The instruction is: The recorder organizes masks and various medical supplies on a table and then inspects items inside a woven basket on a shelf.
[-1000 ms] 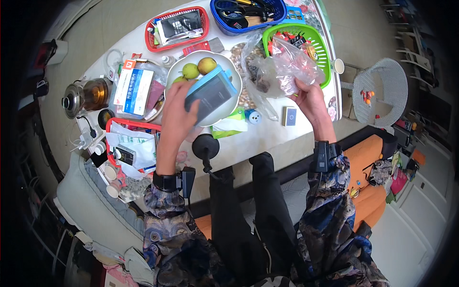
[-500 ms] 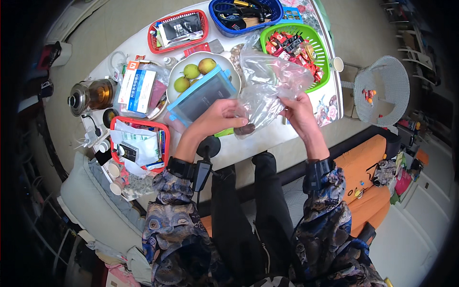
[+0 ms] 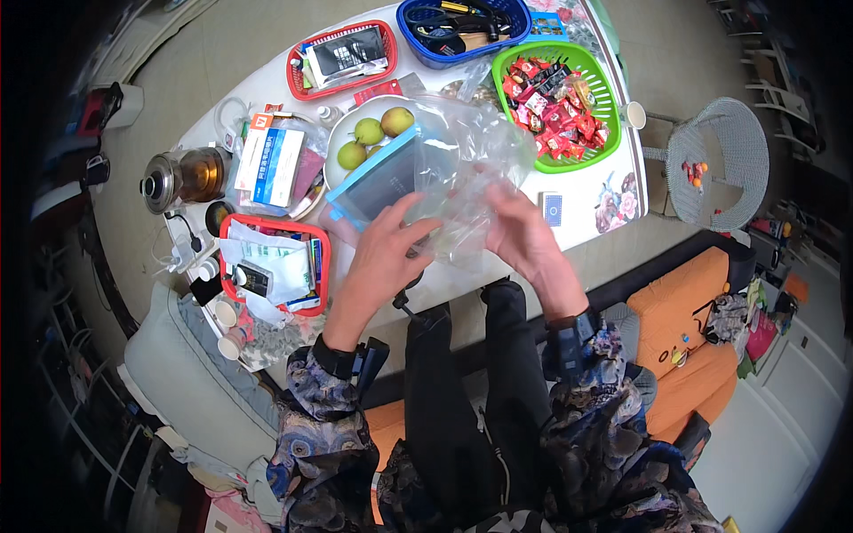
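Bag (image 3: 480, 147) over blue-edged case (image 3: 378, 185), pears (image 3: 368, 132) behind, green basket (image 3: 569, 163) beside

Pale floor (image 3: 666, 58), orange sofa (image 3: 693, 391) right, grey-green padded seat (image 3: 182, 373) left, white panels (image 3: 791, 391) lower right

Glossy plastic bag (image 3: 475, 164) (crinkled), glass teapot (image 3: 203, 175)

tabletop (image 3: 573, 182) has green basket (image 3: 604, 84) of red-wrapped sweets (image 3: 562, 120) at right, white cup (image 3: 633, 115) just beside it, blue basket (image 3: 464, 59) at the back, glass teapot (image 3: 197, 174) far left, orange sofa (image 3: 680, 298) beyond.
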{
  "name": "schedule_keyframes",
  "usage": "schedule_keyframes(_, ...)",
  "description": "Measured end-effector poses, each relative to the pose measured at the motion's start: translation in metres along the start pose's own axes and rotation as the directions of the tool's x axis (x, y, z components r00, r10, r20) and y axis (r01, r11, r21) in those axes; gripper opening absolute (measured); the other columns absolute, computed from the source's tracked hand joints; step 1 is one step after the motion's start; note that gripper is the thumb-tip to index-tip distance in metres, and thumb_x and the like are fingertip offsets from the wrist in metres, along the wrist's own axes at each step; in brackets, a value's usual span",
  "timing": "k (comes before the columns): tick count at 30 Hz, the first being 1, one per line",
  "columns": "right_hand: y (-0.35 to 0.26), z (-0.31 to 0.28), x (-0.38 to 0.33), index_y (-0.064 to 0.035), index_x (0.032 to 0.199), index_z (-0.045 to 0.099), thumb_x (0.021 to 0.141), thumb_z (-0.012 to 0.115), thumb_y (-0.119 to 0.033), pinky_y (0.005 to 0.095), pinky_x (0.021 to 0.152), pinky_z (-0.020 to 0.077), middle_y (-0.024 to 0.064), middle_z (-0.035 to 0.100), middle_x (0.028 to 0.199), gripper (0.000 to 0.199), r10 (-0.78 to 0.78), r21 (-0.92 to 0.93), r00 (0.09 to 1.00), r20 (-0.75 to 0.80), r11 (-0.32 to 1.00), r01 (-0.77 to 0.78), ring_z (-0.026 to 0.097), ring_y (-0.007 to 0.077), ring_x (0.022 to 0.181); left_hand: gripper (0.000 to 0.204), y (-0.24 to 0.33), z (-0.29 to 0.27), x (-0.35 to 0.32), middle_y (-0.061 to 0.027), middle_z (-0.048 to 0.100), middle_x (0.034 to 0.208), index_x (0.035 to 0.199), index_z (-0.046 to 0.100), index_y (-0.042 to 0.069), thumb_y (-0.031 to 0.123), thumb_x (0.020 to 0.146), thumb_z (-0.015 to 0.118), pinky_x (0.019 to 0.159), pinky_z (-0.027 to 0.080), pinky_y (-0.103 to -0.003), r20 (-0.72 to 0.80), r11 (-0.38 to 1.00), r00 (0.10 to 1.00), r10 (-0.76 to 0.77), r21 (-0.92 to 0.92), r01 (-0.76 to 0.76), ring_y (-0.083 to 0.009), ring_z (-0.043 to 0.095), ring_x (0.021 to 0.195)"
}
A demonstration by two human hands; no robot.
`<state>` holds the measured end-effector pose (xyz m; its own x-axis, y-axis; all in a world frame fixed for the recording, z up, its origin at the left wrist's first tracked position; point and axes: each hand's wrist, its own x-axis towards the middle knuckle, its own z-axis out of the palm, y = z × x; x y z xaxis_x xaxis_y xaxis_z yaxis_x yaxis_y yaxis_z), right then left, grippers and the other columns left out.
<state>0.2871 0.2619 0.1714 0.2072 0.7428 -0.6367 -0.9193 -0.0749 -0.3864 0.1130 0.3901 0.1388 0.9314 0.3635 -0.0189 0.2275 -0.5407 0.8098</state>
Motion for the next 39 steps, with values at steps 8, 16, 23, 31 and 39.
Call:
schedule_keyframes(8, -0.011, -0.009, 0.003, -0.0008, 0.144, 0.031, 0.079, 0.046, 0.016, 0.0496, 0.086, 0.0584, 0.0288, 0.054, 0.126, 0.069, 0.111, -0.302, 0.989, 0.092, 0.95, -0.079, 0.063, 0.035, 0.108, 0.076, -0.038, -0.001, -0.008, -0.0117, 0.046, 0.137, 0.14, 0.034, 0.008, 0.008, 0.076, 0.077, 0.109, 0.032, -0.038, 0.106, 0.551, 0.989, -0.106, -0.821, 0.147, -0.0229, 0.045, 0.124)
schedule_keyframes(16, -0.039, -0.002, -0.009, -0.0077, 0.137, 0.049, 0.081, 0.044, 0.014, 0.0331, 0.08, 0.0577, 0.0135, 0.061, 0.121, 0.06, -0.203, -0.75, 0.979, -0.023, 0.651, 0.117, 0.064, 0.0197, 0.099, 0.029, -0.05, 0.015, 0.002, 0.0058, 0.058, 0.108, 0.119, 0.057, 0.012, 0.021, 0.092, 0.063, 0.069, 0.046, -0.022, 0.471, 0.271, 0.854, -0.221, -0.812, 0.517, -0.0042, 0.054, 0.092)
schedule_keyframes(23, -0.036, -0.01, -0.011, -0.0058, 0.131, 0.057, 0.094, 0.051, 0.0, 0.0193, 0.066, 0.0466, 0.0003, 0.067, 0.092, 0.038, -0.137, -0.89, 0.99, 0.011, 0.451, 0.073, 0.057, 0.0056, 0.073, 0.029, -0.027, 0.0, 0.002, 0.0, 0.057, 0.108, 0.127, 0.054, 0.015, 0.019, 0.098, 0.055, 0.071, 0.05, -0.025, 0.478, 0.358, 0.802, -0.357, -0.723, 0.59, -0.0091, 0.059, 0.089)
schedule_keyframes(31, -0.034, -0.046, -0.013, -0.0047, 0.143, 0.04, 0.098, 0.046, -0.003, 0.0306, 0.06, 0.0588, 0.0207, 0.069, 0.093, 0.045, 0.051, -0.522, 0.99, 0.131, 0.853, 0.025, 0.07, 0.0232, 0.078, 0.039, -0.034, 0.002, -0.001, -0.0126, 0.063, 0.117, 0.14, 0.046, 0.008, 0.012, 0.101, 0.042, 0.077, 0.056, -0.038, 0.444, -0.004, 0.89, -0.108, -0.895, 0.446, -0.0193, 0.064, 0.108)
schedule_keyframes(39, -0.022, -0.102, 0.02, 0.0096, 0.101, 0.063, 0.088, 0.046, 0.006, 0.0326, 0.068, 0.059, 0.0184, 0.067, 0.091, 0.023, 0.021, -0.353, 0.99, 0.142, 0.935, 0.03, 0.069, 0.025, 0.077, 0.016, -0.074, 0.02, -0.015, -0.0093, 0.064, 0.096, 0.105, 0.056, 0.005, 0.006, 0.092, 0.047, 0.069, 0.054, -0.03, 0.494, -0.248, 0.85, -0.185, -0.86, 0.446, -0.0154, 0.064, 0.084)
